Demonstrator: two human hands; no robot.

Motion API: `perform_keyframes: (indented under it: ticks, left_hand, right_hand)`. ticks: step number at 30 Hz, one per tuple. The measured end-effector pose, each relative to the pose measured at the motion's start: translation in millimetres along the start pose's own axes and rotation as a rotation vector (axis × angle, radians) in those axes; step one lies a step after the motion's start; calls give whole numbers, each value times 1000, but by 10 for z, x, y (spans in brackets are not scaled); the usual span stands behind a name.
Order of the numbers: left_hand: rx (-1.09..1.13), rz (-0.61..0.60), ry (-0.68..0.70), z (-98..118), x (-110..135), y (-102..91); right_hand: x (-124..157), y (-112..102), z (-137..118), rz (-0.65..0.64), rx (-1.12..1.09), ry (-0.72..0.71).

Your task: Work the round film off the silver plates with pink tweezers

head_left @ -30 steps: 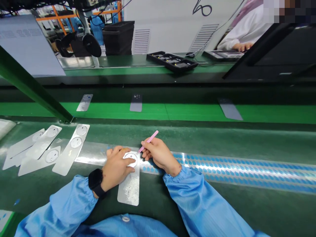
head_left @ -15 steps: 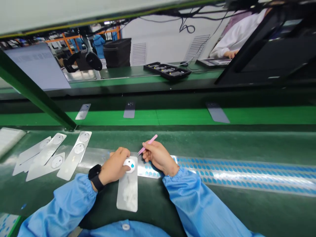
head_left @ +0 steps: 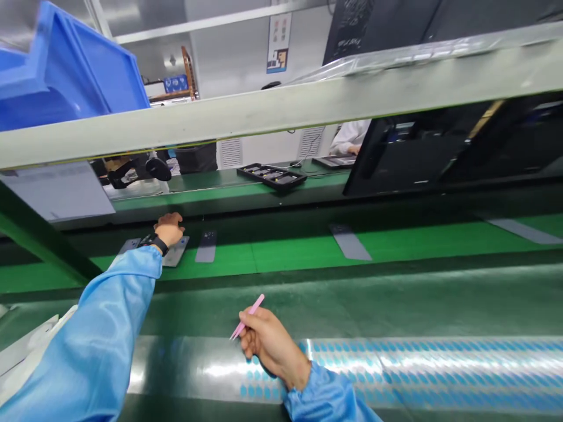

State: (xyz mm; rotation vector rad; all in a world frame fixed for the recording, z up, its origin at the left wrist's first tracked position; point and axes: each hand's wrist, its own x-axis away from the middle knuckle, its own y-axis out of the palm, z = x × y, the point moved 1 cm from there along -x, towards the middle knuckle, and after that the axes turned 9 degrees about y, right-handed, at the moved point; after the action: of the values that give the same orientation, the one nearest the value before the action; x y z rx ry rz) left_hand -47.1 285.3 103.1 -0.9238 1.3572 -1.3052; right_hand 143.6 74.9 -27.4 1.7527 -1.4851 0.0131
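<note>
My left hand [head_left: 169, 230] reaches far forward over the green conveyor belt [head_left: 281, 261], its fingers loosely spread. Beneath it lies a grey metal strip [head_left: 176, 252], partly hidden by the hand and wrist, with a second strip [head_left: 130, 245] just left of the watch [head_left: 153, 244]. Nearer to me, my right hand [head_left: 272, 343] pinches pink tweezers [head_left: 248, 315] with the tips pointing down-left. It hovers at the edge of a shiny backing sheet with rows of blue dot stickers [head_left: 422, 366].
More grey strips [head_left: 206, 246] [head_left: 349, 242] lie along the belt. A pale beam [head_left: 281, 108] crosses the view, with a blue plastic crate [head_left: 65, 70] above it. Beyond stand a black tray [head_left: 271, 176], a dark monitor [head_left: 409, 152] and a co-worker's white sleeve [head_left: 349, 139].
My view has tilted upward. My left hand has left the strip on the bench and stretched forward to the belt. My right hand still has the tweezers.
</note>
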Motion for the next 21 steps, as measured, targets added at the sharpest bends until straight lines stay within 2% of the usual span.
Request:
perform_keyframes:
  ticks: [5, 7, 9, 12, 15, 18, 21]
  left_hand:
    - [-46, -165, 22, 402, 40, 605]
    - [-57, -215, 29, 509, 83, 753]
    - [-64, -236, 45, 557, 109, 804]
    - [-60, -229, 96, 568, 138, 759]
    - [-46, -192, 124, 545, 183, 636]
    - [-34, -144, 91, 456, 290, 430]
    - [-2, -72, 35, 304, 579, 173]
  right_hand:
    - [10, -10, 4, 11, -5, 10]
    - [16, -10, 6, 12, -3, 14]
    - [14, -2, 6, 3, 17, 23]
    - [19, 14, -21, 4, 50, 21]
    - [92, 17, -105, 56, 126, -23]
    - [255, 10, -219, 124, 294, -142]
    - [440, 5, -261, 225, 540, -180]
